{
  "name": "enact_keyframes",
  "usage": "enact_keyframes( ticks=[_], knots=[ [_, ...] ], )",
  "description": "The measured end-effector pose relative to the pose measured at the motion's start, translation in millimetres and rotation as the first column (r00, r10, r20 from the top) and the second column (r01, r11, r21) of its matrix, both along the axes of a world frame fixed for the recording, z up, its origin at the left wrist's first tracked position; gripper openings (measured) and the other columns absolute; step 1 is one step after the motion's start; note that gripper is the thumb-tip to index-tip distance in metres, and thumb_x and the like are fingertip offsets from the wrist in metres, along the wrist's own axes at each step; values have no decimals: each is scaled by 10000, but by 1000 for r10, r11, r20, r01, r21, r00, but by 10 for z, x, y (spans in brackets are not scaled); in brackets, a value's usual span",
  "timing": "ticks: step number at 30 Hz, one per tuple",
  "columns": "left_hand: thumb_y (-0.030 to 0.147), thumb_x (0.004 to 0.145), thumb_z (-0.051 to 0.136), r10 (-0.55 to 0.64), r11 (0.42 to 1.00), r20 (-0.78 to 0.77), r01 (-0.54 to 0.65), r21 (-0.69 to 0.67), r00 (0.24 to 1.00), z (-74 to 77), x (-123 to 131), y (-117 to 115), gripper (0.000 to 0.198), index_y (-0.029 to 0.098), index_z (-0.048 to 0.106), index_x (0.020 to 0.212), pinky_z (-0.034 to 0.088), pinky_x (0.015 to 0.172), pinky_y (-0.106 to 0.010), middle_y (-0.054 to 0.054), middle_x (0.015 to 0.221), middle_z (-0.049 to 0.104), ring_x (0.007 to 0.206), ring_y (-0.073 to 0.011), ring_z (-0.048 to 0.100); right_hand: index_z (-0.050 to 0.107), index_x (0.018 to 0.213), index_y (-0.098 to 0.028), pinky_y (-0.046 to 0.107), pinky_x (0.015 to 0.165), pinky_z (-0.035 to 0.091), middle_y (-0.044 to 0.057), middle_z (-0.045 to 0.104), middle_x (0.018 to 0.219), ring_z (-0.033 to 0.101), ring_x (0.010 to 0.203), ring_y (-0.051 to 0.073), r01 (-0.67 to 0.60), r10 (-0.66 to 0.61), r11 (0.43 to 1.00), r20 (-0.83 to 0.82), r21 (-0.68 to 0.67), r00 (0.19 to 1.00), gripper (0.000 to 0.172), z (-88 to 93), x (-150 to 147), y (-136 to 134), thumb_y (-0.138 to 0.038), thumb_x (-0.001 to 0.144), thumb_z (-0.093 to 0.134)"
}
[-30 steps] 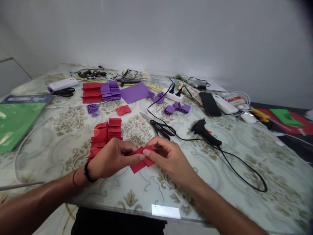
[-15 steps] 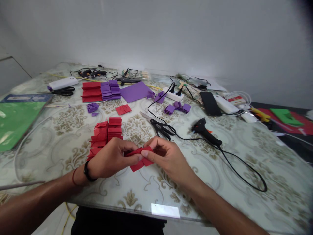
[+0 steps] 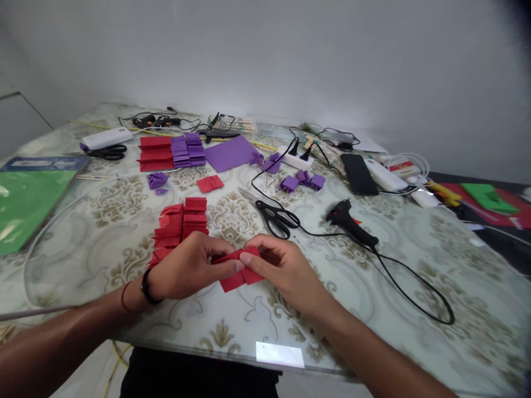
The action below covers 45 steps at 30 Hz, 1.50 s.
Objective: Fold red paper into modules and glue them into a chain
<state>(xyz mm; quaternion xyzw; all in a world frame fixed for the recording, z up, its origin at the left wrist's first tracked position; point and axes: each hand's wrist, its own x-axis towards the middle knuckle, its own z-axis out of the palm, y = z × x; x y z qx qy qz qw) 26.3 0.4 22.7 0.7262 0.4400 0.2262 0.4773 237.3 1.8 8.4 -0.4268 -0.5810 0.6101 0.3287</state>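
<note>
Between my two hands is a folded piece of red paper [image 3: 236,281], creased down its middle. My left hand [image 3: 193,268] pinches its left side with thumb and fingers. My right hand [image 3: 282,265] grips its right side, the thumb pressed on the front fold and the fingers behind it. Just beyond my left hand lie stacks of folded red paper pieces [image 3: 170,225], partly covered by that hand. A small flat red folded piece [image 3: 210,183] rests farther back. Black-handled scissors [image 3: 276,216] lie beyond my right hand, blades pointing left.
A black glue gun [image 3: 352,224] with a looping cord lies to the right. Farther back are a purple sheet [image 3: 232,153], purple folded pieces [image 3: 305,181], a white power strip [image 3: 296,159] and a black phone [image 3: 359,174]. A green paper pack [image 3: 33,204] sits at left.
Both hands keep the same pinch on the red paper, with hardly any movement of the fingers. The whole view has shifted very slightly.
</note>
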Motion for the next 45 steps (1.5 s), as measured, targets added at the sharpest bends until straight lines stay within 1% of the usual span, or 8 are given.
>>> enact_keyframes(
  ticks=[8, 13, 16, 21, 28, 32, 36, 45],
  knots=[
    [332, 967, 601, -22, 1000, 25, 22, 1, 999, 1, 7, 4, 384, 166, 508, 633, 229, 482, -219, 53, 608, 346, 569, -91, 308, 634, 835, -211, 294, 594, 321, -36, 502, 687, 427, 637, 142, -15, 15, 999, -18, 46, 1000, 351, 9, -1, -8, -537, 899, 748],
    [342, 970, 593, -49, 996, 34, 52, -68, 998, 0, 21, 0, 359, 166, 527, 664, 238, 488, -222, 53, 625, 332, 576, -92, 301, 603, 835, -220, 292, 587, 305, -47, 434, 681, 384, 631, 138, -40, 41, 997, -18, 71, 999, 342, 5, -11, -11, -529, 931, 711],
    [312, 956, 602, -52, 997, 37, 55, -57, 998, 15, 14, 0, 357, 171, 500, 645, 220, 477, -226, 56, 611, 325, 563, -88, 285, 604, 833, -218, 289, 595, 332, -41, 451, 686, 410, 640, 143, -42, 42, 995, 0, 86, 999, 361, 19, -16, -17, -550, 929, 709],
    [313, 943, 631, 11, 1000, 27, -11, 0, 1000, 38, -35, 33, 360, 164, 515, 636, 216, 473, -224, 53, 613, 327, 575, -88, 292, 589, 745, -209, 282, 581, 375, -12, 512, 694, 461, 657, 152, -101, 94, 987, 62, 124, 994, 441, 43, 17, 2, -591, 952, 669],
    [358, 924, 644, 42, 999, 38, -41, -20, 998, 57, -45, 60, 393, 167, 494, 614, 223, 479, -228, 58, 597, 319, 565, -88, 299, 642, 768, -199, 268, 565, 397, -1, 569, 704, 479, 646, 146, -74, 59, 985, 96, 159, 994, 429, -6, 39, 18, -583, 955, 676],
    [388, 933, 640, 70, 997, 52, -68, -30, 996, 57, -52, 56, 398, 166, 510, 628, 257, 503, -230, 49, 619, 370, 593, -96, 325, 635, 745, -199, 270, 573, 400, 5, 586, 727, 496, 668, 153, -82, 58, 979, 127, 188, 990, 414, 33, 40, 17, -555, 948, 697],
    [421, 947, 643, 99, 995, 64, -97, -33, 993, 53, -74, 66, 468, 174, 449, 601, 253, 511, -235, 50, 628, 331, 601, -98, 300, 655, 754, -198, 275, 576, 399, 5, 595, 723, 506, 674, 159, -115, 82, 974, 170, 193, 982, 397, 80, 52, 20, -541, 951, 697],
    [451, 951, 646, 89, 994, 86, -84, -65, 992, 37, -74, 78, 429, 150, 565, 656, 306, 528, -225, 37, 647, 422, 624, -103, 378, 641, 781, -185, 284, 647, 436, 12, 634, 750, 566, 721, 167, -159, 127, 971, 179, 176, 976, 395, 68, 77, 34, -521, 990, 648]
  ],
)
